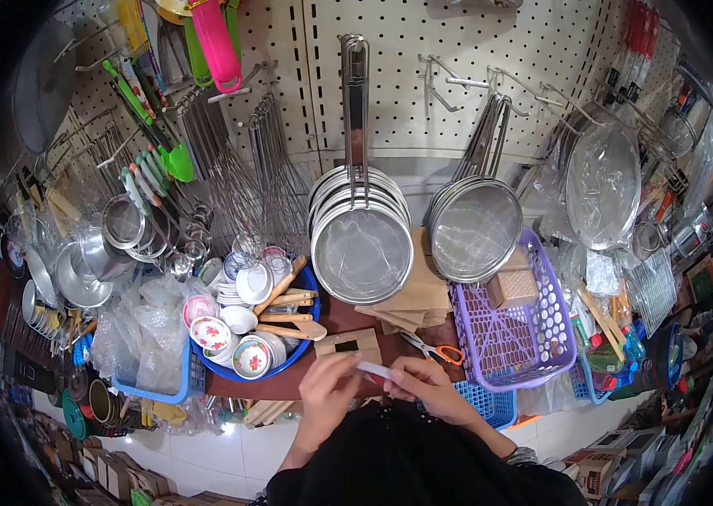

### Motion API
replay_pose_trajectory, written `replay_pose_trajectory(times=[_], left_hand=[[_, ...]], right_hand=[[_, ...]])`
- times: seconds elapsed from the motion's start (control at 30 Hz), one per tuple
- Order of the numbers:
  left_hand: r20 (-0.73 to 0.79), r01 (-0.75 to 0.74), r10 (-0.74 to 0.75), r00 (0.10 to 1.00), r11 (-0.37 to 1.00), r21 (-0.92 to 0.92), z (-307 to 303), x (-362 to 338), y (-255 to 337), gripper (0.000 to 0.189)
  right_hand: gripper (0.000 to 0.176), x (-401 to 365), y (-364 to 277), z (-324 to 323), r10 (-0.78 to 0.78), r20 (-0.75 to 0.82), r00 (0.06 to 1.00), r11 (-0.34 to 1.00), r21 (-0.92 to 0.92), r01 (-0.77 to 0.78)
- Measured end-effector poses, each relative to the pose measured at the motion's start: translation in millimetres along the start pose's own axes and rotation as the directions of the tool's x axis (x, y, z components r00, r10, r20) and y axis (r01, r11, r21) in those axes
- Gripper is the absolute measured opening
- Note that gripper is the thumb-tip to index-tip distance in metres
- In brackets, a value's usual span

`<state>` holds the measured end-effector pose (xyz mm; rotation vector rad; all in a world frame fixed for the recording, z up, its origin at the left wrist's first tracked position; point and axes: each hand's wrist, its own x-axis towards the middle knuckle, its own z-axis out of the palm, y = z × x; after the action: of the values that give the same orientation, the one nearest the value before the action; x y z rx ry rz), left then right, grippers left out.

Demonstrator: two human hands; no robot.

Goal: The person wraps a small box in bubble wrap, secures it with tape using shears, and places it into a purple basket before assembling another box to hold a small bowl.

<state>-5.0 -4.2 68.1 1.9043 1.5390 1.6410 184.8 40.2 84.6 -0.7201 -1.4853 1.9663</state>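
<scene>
Nr R hand: scissors; purple bskt beside; strainers above

No text, labels, brands or numbers legible.

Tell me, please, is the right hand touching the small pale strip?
Touching. The head view shows the right hand with its fingers closed at the near-right end of the small pale strip, with no gap visible.
</scene>
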Motion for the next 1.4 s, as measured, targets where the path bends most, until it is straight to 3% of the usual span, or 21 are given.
replay_pose_trajectory(times=[0.03, 0.17, 0.3, 0.47, 0.73, 1.0, 1.2, 1.4], left_hand=[[-0.033, 0.074, -0.075, 0.997, 0.997, -0.021, -0.6, -0.1, -2.1, 0.027], [-0.033, 0.05, -0.05, 0.998, 0.999, -0.007, -6.1, -2.8, -4.1, 0.027], [0.042, -0.098, 0.094, 0.995, 0.992, 0.086, -8.3, -2.4, -6.4, 0.032], [0.115, -0.163, 0.153, 0.981, 0.984, 0.075, -13.4, -6.5, -9.4, 0.034], [0.112, -0.084, 0.076, 0.991, 0.994, 0.065, -33.3, -17.7, -11.5, 0.036], [0.161, -0.03, 0.015, 0.987, 0.995, 0.093, -30.3, -26.6, -15.5, 0.032], [0.039, 0.012, -0.015, 0.999, 0.998, 0.068, -9.2, -34.0, -10.7, 0.037], [0.031, 0.07, -0.073, 0.997, 0.993, 0.094, 6.2, -36.2, 0.8, 0.034]], right_hand=[[0.025, -1.4, -0.7, -3.1, -0.012, 0.028, 1.0, 0.999, 0.041, 0.011], [0.024, -0.4, -3.6, 2.4, -0.016, 0.112, 0.994, 0.998, 0.056, 0.01], [0.023, 0.8, 4.5, 5.1, 0.074, 0.2, 0.977, 0.997, 0.008, -0.077], [0.033, 3.1, 10.4, 18.3, 0.141, 0.132, 0.981, 0.989, 0.017, -0.144], [0.032, 9.7, 31.9, 36.7, 0.122, 0.259, 0.958, 0.981, 0.114, -0.156], [0.032, 7.1, 32.7, 38.1, 0.184, 0.221, 0.958, 0.966, 0.139, -0.218], [0.033, 4.8, 35.2, 22.1, 0.245, 0.238, 0.94, 0.949, 0.141, -0.283], [0.036, -0.6, 32.6, 8.5, 0.248, 0.249, 0.936, 0.947, 0.14, -0.288]])
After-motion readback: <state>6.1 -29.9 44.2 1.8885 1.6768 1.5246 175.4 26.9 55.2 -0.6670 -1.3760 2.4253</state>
